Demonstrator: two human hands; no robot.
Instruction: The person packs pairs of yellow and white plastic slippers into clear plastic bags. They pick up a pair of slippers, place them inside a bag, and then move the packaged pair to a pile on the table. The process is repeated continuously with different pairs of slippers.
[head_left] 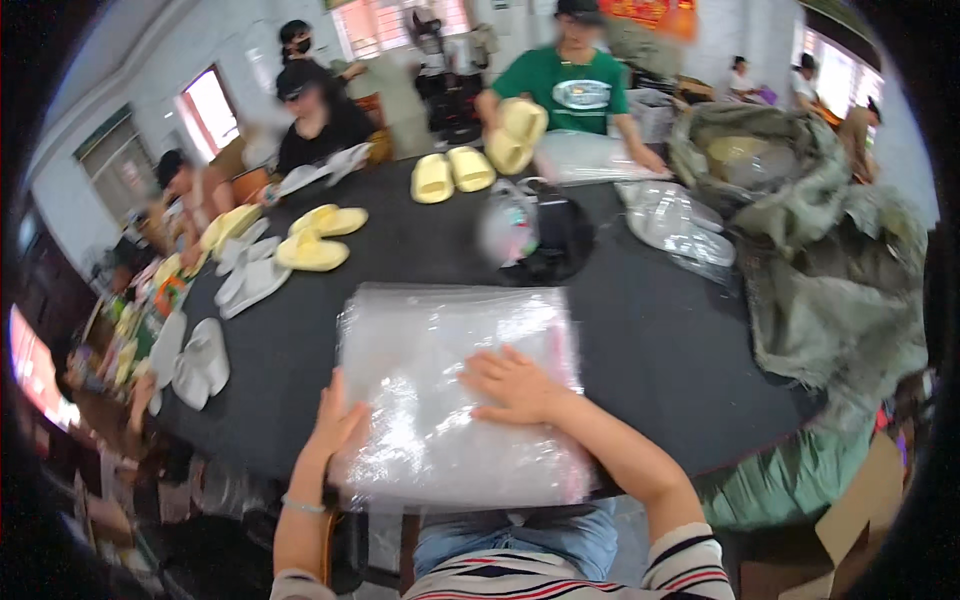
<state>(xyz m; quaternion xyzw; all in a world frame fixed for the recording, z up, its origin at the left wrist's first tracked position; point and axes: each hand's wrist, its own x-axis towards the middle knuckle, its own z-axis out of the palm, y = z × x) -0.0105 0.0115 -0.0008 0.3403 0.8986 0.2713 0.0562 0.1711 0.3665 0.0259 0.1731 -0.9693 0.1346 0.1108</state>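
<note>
— Clear plastic, that's what both hands are on: a stack of bags (455, 390) lying flat on the black table (640, 340), at the near edge, 6 o'clock from the table's middle.

— How are the hands set?

— The right hand (515, 385) lies palm down on top of the stack, fingers spread and flat, pressing, not closed on anything. The left hand (335, 420) is at the stack's left edge, about 8 o'clock of it, fingers straight and pointing up along the side, touching the plastic but not clasping it.

— Any containers?

— A big grey-green sack (800, 230) slumps open at 2 o'clock with something pale yellow showing inside. Near the middle, a dark bowl-like thing (555, 240) holds a crumpled clear bag. Yellow slippers (315, 240) lie at 10 o'clock, more (450, 172) at 12.
</note>
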